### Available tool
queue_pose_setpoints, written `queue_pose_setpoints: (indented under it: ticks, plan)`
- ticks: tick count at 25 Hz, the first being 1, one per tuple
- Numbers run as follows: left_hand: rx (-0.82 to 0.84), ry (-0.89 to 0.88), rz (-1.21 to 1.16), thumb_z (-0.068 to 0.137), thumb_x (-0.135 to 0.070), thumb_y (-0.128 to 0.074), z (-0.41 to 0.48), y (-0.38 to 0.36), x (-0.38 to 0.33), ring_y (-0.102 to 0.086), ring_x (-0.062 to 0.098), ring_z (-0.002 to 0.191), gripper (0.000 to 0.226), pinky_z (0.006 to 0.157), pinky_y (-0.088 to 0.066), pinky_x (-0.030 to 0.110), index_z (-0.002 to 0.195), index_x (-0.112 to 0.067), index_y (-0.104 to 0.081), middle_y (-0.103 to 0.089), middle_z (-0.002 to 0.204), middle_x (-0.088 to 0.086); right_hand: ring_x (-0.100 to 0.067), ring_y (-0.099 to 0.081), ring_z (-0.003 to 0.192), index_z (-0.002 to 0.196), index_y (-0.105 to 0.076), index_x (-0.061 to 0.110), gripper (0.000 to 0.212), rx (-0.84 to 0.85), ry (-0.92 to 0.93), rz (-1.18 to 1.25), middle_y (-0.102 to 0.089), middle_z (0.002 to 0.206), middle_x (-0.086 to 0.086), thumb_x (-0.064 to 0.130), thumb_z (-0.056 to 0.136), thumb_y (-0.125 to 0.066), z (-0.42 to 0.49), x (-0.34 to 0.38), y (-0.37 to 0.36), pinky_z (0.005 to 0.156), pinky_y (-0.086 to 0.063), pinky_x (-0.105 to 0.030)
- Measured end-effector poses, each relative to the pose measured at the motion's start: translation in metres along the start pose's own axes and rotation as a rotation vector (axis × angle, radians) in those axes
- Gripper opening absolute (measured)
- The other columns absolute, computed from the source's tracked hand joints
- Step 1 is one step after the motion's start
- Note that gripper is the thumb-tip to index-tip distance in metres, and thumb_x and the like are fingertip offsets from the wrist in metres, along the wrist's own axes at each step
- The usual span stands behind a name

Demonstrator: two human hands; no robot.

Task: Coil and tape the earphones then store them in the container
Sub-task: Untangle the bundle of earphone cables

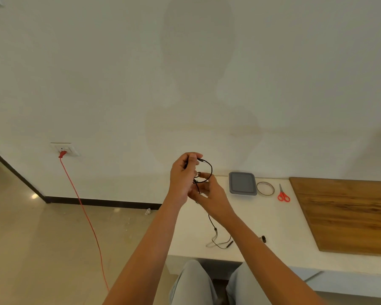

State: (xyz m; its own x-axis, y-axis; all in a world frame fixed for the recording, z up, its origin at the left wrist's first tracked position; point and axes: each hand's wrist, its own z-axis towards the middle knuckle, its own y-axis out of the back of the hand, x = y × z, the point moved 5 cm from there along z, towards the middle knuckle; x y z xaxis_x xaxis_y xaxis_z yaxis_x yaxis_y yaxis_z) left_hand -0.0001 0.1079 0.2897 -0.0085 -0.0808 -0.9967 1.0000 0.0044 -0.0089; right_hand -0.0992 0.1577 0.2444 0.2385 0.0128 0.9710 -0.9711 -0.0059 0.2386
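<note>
Black earphones (211, 169) loop between the left hand (183, 175), pinching the cord on top, and the right hand (209, 194), curled round it just below, tail trailing onto the table (262, 219); right of them sit container (242, 183), tape (265, 188), scissors (283, 194).

Left of the grey lidded container (242, 183), both hands are raised above the white counter (273, 227). The left hand (184, 175) pinches the black earphones (209, 167) near one end. The right hand (209, 192), the nearer of the two to the container, holds a small loop of the cord. The rest of the cord hangs down and trails on the counter nearer the person than the container. Just right of the container lies a tape roll (265, 188), then red scissors (283, 194), then a wooden board (348, 214). Far left of the container, a red cable (86, 212) runs down from a wall socket (64, 148).
</note>
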Motion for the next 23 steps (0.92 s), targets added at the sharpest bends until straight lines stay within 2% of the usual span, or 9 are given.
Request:
queue_pose_setpoints:
  ticks: [2, 4, 8, 11, 14, 16, 17, 20, 23]
  plan:
    - [0.007, 0.016, -0.097, 0.100, -0.017, -0.048, 0.000, -0.002, -0.001, -0.048, 0.009, 0.062, 0.023, 0.066, -0.044, 0.025, 0.096, -0.017, -0.070, -0.062, 0.081, -0.006, -0.020, -0.070, 0.085, 0.120, -0.050, 0.019, 0.033, 0.015, -0.042, 0.052, -0.074, 0.091, 0.002, 0.028, 0.090, -0.061, -0.001, -0.004, -0.001, 0.084, -0.055, -0.039]
    - [0.022, 0.012, -0.215, 0.099, -0.011, -0.049, 0.002, 0.004, -0.004, -0.055, 0.010, 0.068, 0.020, 0.067, -0.048, 0.024, 0.104, -0.012, -0.068, -0.066, 0.085, -0.001, -0.019, -0.067, 0.068, 0.111, -0.059, 0.010, 0.017, 0.009, -0.021, 0.119, -0.072, 0.083, -0.005, 0.014, 0.098, -0.048, -0.006, -0.010, 0.006, 0.072, -0.056, -0.031]
    - [-0.119, 0.058, -0.362, 0.096, -0.005, -0.054, 0.009, 0.033, -0.005, -0.064, 0.017, 0.077, 0.015, 0.073, -0.055, 0.028, 0.104, -0.007, -0.067, -0.068, 0.085, 0.005, -0.015, -0.058, 0.055, 0.097, -0.064, 0.008, 0.024, -0.230, -0.190, 0.227, -0.069, 0.084, -0.016, 0.009, 0.099, -0.040, -0.015, -0.047, 0.040, 0.060, -0.051, -0.028]
    - [-0.227, 0.067, -0.289, 0.095, -0.004, -0.054, 0.011, 0.049, -0.002, -0.062, 0.015, 0.066, 0.016, 0.070, -0.057, 0.030, 0.104, -0.001, -0.067, -0.066, 0.084, 0.009, -0.017, -0.061, 0.062, 0.102, -0.062, 0.003, 0.025, -0.362, -0.471, 0.165, -0.069, 0.091, -0.017, 0.006, 0.098, -0.038, -0.022, -0.084, 0.064, 0.060, -0.050, -0.025]
    - [-0.188, 0.077, -0.198, 0.097, -0.006, -0.052, 0.006, 0.046, -0.003, -0.065, 0.013, 0.067, 0.018, 0.069, -0.058, 0.029, 0.104, 0.000, -0.068, -0.067, 0.084, 0.009, -0.024, -0.056, 0.106, 0.136, -0.042, 0.002, 0.043, -0.282, -0.617, -0.055, -0.054, 0.129, -0.015, 0.000, 0.093, -0.040, -0.026, -0.090, 0.068, 0.082, -0.046, -0.030]
    - [-0.071, 0.093, -0.140, 0.097, -0.006, -0.051, 0.002, 0.032, -0.004, -0.065, 0.015, 0.070, 0.019, 0.069, -0.058, 0.026, 0.103, 0.000, -0.068, -0.068, 0.083, 0.009, -0.023, -0.038, 0.134, 0.146, -0.025, 0.013, 0.061, -0.225, -0.379, -0.063, -0.036, 0.148, -0.005, 0.001, 0.091, -0.047, -0.016, -0.062, 0.057, 0.103, -0.036, -0.035]
    - [0.000, 0.096, -0.097, 0.097, -0.006, -0.051, -0.001, 0.024, -0.004, -0.065, 0.016, 0.072, 0.019, 0.069, -0.057, 0.025, 0.101, -0.001, -0.069, -0.069, 0.083, 0.009, -0.017, -0.037, 0.136, 0.145, -0.026, 0.018, 0.061, -0.189, -0.219, -0.001, -0.038, 0.147, 0.001, 0.005, 0.092, -0.051, -0.011, -0.043, 0.049, 0.107, -0.034, -0.033]
    - [0.119, 0.057, 0.089, 0.097, -0.009, -0.050, -0.007, 0.006, -0.008, -0.068, 0.015, 0.075, 0.021, 0.069, -0.058, 0.023, 0.098, -0.008, -0.072, -0.072, 0.084, 0.006, -0.005, -0.060, 0.110, 0.128, -0.049, 0.021, 0.034, -0.037, 0.023, 0.030, -0.065, 0.118, 0.009, 0.022, 0.095, -0.055, 0.004, 0.000, 0.026, 0.094, -0.047, -0.024]
    - [0.079, 0.059, 0.127, 0.099, -0.013, -0.047, -0.007, 0.012, -0.014, -0.069, 0.011, 0.072, 0.023, 0.062, -0.056, 0.021, 0.100, -0.011, -0.070, -0.073, 0.087, 0.006, -0.008, -0.068, 0.077, 0.096, -0.065, 0.015, 0.012, -0.090, 0.072, -0.055, -0.071, 0.081, 0.005, 0.020, 0.095, -0.054, 0.009, 0.004, 0.030, 0.077, -0.051, -0.026]
